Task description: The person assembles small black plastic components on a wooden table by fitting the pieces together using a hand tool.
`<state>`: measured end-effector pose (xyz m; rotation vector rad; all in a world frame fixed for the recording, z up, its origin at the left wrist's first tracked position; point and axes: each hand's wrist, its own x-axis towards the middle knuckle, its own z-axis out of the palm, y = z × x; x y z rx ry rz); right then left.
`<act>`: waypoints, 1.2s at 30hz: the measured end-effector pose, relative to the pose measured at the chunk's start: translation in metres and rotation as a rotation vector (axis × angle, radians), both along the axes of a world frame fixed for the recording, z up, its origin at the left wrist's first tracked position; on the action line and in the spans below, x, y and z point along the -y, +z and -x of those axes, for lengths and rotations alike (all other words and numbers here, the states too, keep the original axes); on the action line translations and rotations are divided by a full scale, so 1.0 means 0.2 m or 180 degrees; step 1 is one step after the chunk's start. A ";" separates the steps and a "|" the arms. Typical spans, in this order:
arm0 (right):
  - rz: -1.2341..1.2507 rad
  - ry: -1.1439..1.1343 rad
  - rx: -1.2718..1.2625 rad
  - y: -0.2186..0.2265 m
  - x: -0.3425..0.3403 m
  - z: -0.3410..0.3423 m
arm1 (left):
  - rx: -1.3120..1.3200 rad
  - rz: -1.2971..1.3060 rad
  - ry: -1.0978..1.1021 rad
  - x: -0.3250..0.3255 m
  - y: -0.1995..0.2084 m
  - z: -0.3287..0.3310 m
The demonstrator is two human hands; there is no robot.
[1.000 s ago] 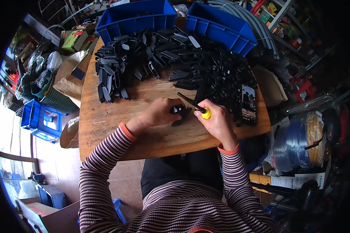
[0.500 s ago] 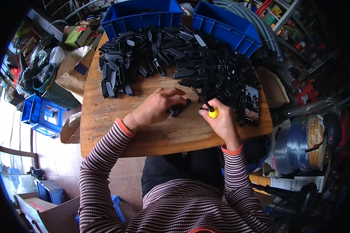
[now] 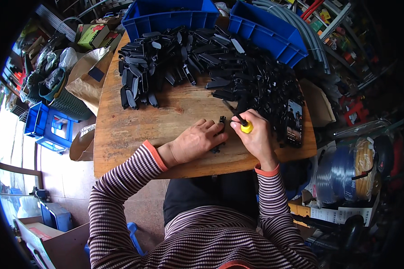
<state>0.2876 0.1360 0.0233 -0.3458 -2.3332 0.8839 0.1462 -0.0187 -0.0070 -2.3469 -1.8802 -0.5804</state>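
Note:
My left hand (image 3: pixel 194 143) lies flat on the wooden table (image 3: pixel 134 130), pressing down a small black plastic part (image 3: pixel 220 130) whose ends stick out past my fingers. My right hand (image 3: pixel 256 136) grips a screwdriver with a yellow-capped handle (image 3: pixel 243 124); its dark shaft points up and left, close to the part's top end. A big heap of similar black plastic parts (image 3: pixel 202 62) covers the far half of the table.
Two blue bins (image 3: pixel 166 15) (image 3: pixel 274 33) stand at the table's far edge. A dark phone (image 3: pixel 293 122) lies at the right edge by my right hand. Boxes, bags and a blue stool (image 3: pixel 49 127) crowd the floor on the left; coiled hose (image 3: pixel 341 179) on the right.
My left hand has flattened down onto the black part and slid slightly toward me. My right hand keeps the screwdriver and has barely moved.

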 end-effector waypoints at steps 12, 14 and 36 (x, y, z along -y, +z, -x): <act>-0.0796 0.0244 0.0446 -0.07 -0.02 0.14 | 0.0023 -0.0059 -0.0220 -0.01 -0.01 -0.03; -0.0900 0.0390 0.0626 -0.06 -0.02 0.14 | -0.0103 -0.0185 -0.0186 -0.01 -0.03 -0.03; 0.0615 -0.0739 -0.0384 0.08 -0.23 -0.12 | -0.0142 -0.0658 -0.0544 -0.10 0.01 0.05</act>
